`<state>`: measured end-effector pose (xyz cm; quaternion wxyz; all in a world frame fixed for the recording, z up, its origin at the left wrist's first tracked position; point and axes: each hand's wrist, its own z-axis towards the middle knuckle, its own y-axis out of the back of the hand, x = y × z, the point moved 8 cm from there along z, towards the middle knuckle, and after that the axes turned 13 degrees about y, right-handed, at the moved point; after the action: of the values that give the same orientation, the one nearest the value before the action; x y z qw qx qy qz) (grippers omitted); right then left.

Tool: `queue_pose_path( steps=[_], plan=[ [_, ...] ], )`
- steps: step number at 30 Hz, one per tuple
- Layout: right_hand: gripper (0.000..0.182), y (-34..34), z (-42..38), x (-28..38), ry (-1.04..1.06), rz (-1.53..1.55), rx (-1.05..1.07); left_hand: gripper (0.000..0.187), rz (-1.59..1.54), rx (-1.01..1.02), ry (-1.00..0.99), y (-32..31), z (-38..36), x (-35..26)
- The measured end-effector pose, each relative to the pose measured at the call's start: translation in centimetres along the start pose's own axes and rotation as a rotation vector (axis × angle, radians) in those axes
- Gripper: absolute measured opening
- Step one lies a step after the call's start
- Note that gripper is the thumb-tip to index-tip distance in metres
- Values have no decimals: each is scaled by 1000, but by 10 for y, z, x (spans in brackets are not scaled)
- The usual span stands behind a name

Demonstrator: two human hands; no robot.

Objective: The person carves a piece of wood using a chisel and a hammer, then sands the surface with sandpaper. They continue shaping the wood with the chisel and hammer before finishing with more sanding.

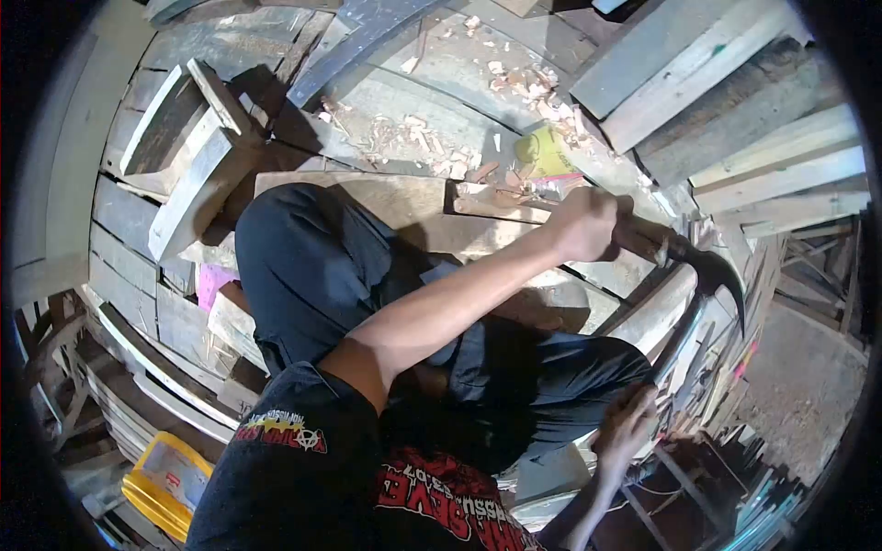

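Observation:
My left hand [590, 226] is closed around the wooden handle of a hammer [712, 268], whose dark head curves down to a point. Below that head runs a long grey metal bar [678, 342]; its upper end meets the head in this view. The bar's lower end is in my right hand [627, 424], fingers wrapped round it beside my knee. A pale piece of wood [654, 312] lies next to the bar. Between my legs and the shavings rests a wide wooden board [395, 197].
Wood shavings [418, 138] litter the plank floor around a yellow can-like object [544, 152]. Thick timbers [698, 69] are stacked at upper right. Curved wooden pieces [197, 179] stand at left. A yellow container [165, 482] sits at lower left.

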<state>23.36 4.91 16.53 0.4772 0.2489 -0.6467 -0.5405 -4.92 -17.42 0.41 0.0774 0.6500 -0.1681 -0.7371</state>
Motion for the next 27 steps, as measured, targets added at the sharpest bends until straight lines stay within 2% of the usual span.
queue_pose_path(
  steps=[1, 3, 4, 6, 7, 8, 9, 10, 12, 14, 15, 17, 18, 20, 21, 22, 23, 24, 25, 26, 27],
  plan=[
    [34, -7, -11, 12, 67, -188, 87, 47, -10, 30, -49, 11, -2, -16],
    [38, 20, 11, 40, 146, -7, 98, 52, 18, 25, -20, 26, -5, -24],
    [43, 32, 22, 56, 182, 85, 108, 52, 29, 92, 33, 19, -5, -23],
    [50, 82, 29, 70, -27, 464, -210, 47, -41, 138, 43, 13, 2, -10],
    [54, 100, 28, 83, -47, 576, -347, 45, -77, 165, 51, 6, 2, -4],
    [58, 116, 26, 102, -30, 618, -511, 44, -161, 150, 50, 9, 1, -2],
    [59, 119, 23, 129, -112, 616, -750, 43, -244, 136, 47, 11, 0, 0],
    [59, 110, 24, 133, -114, 614, -744, 42, -52, 14, -318, 24, -11, -22],
    [59, 101, 16, 131, 13, 552, -883, 40, -54, 53, -292, 5, -13, -5],
    [46, 63, 14, 92, 312, 422, -560, 37, -231, 115, -83, 0, -9, 11],
    [41, 44, 6, 83, 499, 260, -374, 35, -407, 159, 112, 2, -6, 15],
    [42, -5, 0, 58, 279, -186, -51, 33, -23, 191, 44, 20, -2, -17],
    [43, -9, 2, 56, 202, -149, 36, 33, -126, 97, 45, 21, -3, -18],
    [40, 10, 12, 57, 2, 217, -25, 34, -108, 44, -8, 22, -5, -21],
    [43, 22, 13, 52, -128, 421, -103, 42, 0, 180, 86, 0, -2, -7],
    [52, 34, 13, 46, -251, 607, -204, 46, 28, 142, 28, 6, 3, -7],
    [53, 55, 22, 75, -125, 756, -47, 49, 49, 112, -22, 8, 2, -9],
    [54, 67, 25, 95, -200, 746, -303, 53, 65, 91, -69, 6, -3, -10],
    [56, 80, 22, 116, -262, 717, -579, 66, 123, 5, -153, 5, -6, -7],
    [56, 81, 23, 112, -267, 710, -578, 62, 44, -38, -232, 5, -8, -7],
    [58, 86, 34, 117, -44, 868, -579, 59, -32, -85, -313, 8, -9, -9]
  ],
)
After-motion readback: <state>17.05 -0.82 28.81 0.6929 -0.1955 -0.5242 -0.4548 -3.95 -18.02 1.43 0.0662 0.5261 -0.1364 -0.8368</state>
